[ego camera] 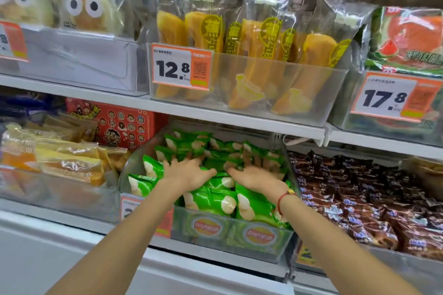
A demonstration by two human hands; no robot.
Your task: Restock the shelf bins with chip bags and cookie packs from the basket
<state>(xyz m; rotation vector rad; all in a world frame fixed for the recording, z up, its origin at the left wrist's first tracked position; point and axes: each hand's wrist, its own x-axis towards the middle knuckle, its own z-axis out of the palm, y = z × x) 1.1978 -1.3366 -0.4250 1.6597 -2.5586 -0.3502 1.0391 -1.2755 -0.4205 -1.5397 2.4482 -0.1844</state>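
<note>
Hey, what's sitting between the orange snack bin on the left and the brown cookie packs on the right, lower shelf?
Head view: a clear bin of green chip bags, both hands pressing them.

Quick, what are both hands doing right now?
Left hand: open, fingers spread, pressing on the green chip bags.
Right hand: open, fingers spread on the same bags, holding nothing.
</note>
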